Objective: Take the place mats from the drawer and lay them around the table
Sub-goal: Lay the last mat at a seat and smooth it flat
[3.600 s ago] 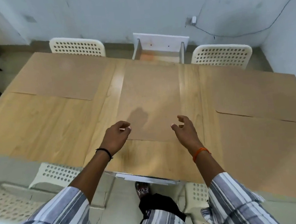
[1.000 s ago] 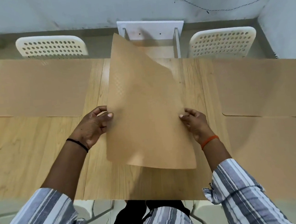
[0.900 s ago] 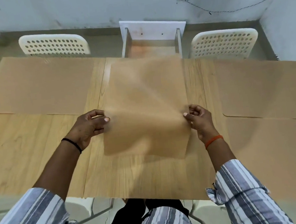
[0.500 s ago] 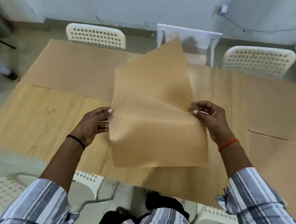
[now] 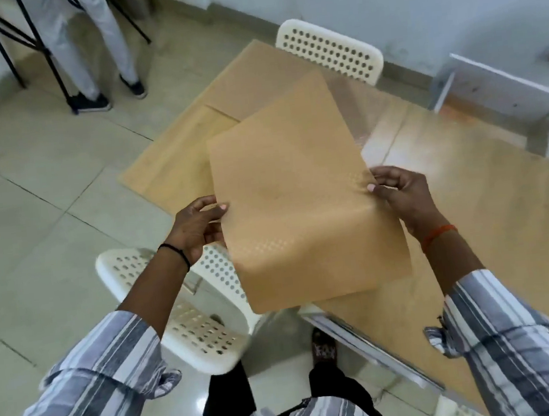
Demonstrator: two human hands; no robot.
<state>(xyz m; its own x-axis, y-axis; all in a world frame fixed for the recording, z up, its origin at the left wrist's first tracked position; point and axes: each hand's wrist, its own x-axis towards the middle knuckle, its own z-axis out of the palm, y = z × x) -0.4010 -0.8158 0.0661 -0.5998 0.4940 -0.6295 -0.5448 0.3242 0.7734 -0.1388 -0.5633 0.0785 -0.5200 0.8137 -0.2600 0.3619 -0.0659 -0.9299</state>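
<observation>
I hold a tan place mat (image 5: pixel 302 198) up in the air over the near edge of the wooden table (image 5: pixel 491 225). My left hand (image 5: pixel 197 227) pinches its left edge and my right hand (image 5: pixel 400 194) pinches its right edge. The mat curves slightly, its far corner raised. Another tan place mat (image 5: pixel 253 84) lies flat on the far left corner of the table. The open white drawer (image 5: pixel 505 92) sticks out at the table's far side, top right.
A white perforated chair (image 5: pixel 188 305) stands just below the held mat at the near side. A second white chair (image 5: pixel 331 52) stands across the table. A person's legs (image 5: pixel 87 48) and black stand legs are at the upper left on the tiled floor.
I lifted the mat off the middle of the table with both hands. My view has swung left, toward the table's left end and the near chair.
</observation>
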